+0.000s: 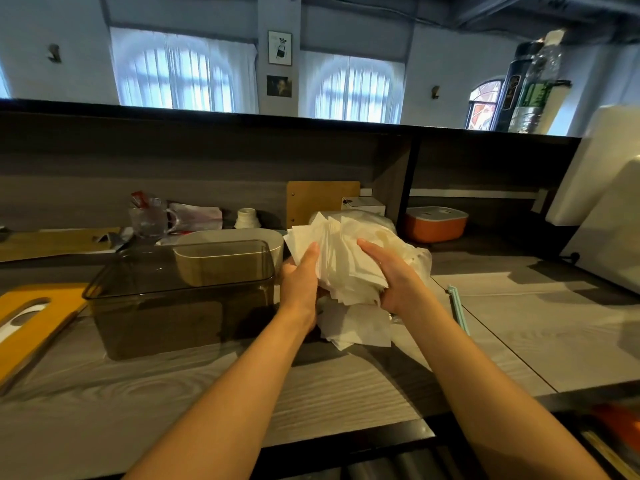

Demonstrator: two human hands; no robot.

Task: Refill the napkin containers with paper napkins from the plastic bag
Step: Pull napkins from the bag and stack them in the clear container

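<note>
A thick, fanned stack of white paper napkins (341,261) is held above the counter between both hands. My left hand (299,282) grips its left side with the thumb up along the stack. My right hand (394,277) holds the right side, fingers curled over the top. A few more napkins (356,327) lie on the counter beneath. The clear plastic bag (415,258) sits crumpled behind my right hand, mostly hidden. To the left stands a smoky transparent napkin container (145,306), with nothing in it. Behind it is a white oval container (263,235).
An orange-yellow slotted lid (31,320) lies at the far left. A glass mug (149,220), a small white jar (246,218) and a wooden board (320,199) stand at the back. An orange box (434,225) sits in the right shelf. A pale green strip (457,306) lies right of my arm.
</note>
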